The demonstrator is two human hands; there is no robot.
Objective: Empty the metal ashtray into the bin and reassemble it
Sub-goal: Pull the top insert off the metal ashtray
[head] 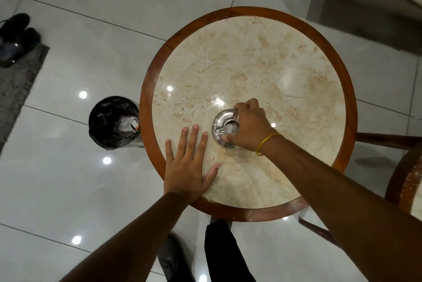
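Observation:
A round metal ashtray (220,125) stands on the marble top of a round table (249,71), near its front middle. My right hand (249,125) covers the ashtray's right half, with fingers curled over its far rim and the thumb on its near rim. To the ashtray's left, my left hand (190,167) lies flat on the tabletop, fingers spread, holding nothing. A metal bin (114,125) with a black liner and crumpled paper inside stands on the floor just left of the table.
The table has a brown wooden rim (146,108). A second round table's edge (404,181) shows at the right. Dark shoes (16,37) and a grey mat (16,85) lie at far left. My legs and shoe (173,259) are below the table. Glossy white floor tiles surround everything.

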